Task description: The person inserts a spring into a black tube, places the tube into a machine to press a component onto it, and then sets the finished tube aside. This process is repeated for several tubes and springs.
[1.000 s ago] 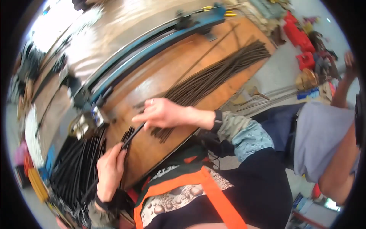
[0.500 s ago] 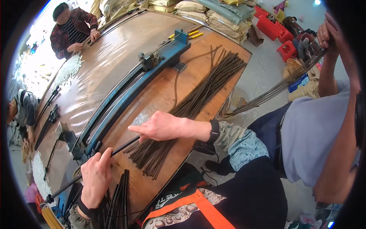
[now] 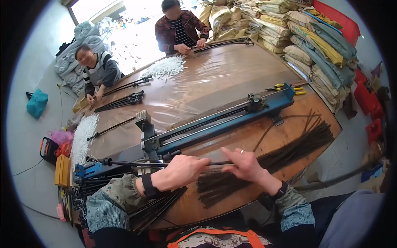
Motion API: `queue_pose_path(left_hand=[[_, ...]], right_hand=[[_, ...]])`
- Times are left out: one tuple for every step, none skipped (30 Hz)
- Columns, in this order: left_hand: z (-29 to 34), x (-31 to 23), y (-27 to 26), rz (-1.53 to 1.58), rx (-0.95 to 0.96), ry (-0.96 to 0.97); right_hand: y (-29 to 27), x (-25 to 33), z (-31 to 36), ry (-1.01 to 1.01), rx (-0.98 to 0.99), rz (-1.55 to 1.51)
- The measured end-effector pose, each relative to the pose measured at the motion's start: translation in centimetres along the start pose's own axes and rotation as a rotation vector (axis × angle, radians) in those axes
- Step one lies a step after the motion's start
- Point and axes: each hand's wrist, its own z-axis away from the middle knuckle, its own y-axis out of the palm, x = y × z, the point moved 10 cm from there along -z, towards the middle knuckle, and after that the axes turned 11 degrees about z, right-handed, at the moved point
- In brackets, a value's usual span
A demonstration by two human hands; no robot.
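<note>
Across the near side of the bench I hold a thin black rod (image 3: 136,164), roughly level, with a thicker black fitting at its left end. My left hand (image 3: 182,170) is closed around the rod. My right hand (image 3: 245,165) grips it farther right, by the right end, thumb and fingers pressed on it; the very tip is hidden. Just beyond my hands lies a long blue metal jig (image 3: 219,138) with a slide rail. Under and right of my right hand spreads a bundle of dark, thin coiled springs (image 3: 289,155). More black rods (image 3: 161,206) lie below my left forearm.
Plastic film covers the wooden table (image 3: 215,91). White small tubes lie in a far pile (image 3: 165,67) and a left pile (image 3: 84,134). Yellow-handled pliers (image 3: 289,89) rest behind the jig. Two people (image 3: 182,31) work at the far edge; stacked sacks (image 3: 322,45) stand right.
My view has swung leftward and levelled. Both hands still hold the rod, now closer together. The person at the right with a bunch of springs has mostly left the view.
</note>
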Motion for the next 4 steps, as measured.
queue_pose_path(left_hand=[[-0.6, 0.1, 0.3, -0.042, 0.049, -0.005], [-1.1, 0.5, 0.0, -0.037, 0.066, 0.014], [-1.3, 1.6, -1.7, -0.098, -0.068, 0.051], [-1.5, 2.4, -3.1, -0.136, -0.189, 0.113]], right_hand=[[-0.2, -0.7, 0.3, 0.044, -0.018, -0.062], [-0.5, -3.0, 1.5, 0.036, -0.060, -0.008], [0.2, -6.6, 3.5, 0.041, -0.096, 0.044], [1.8, -12.6, 6.6, 0.351, 0.059, -0.001]])
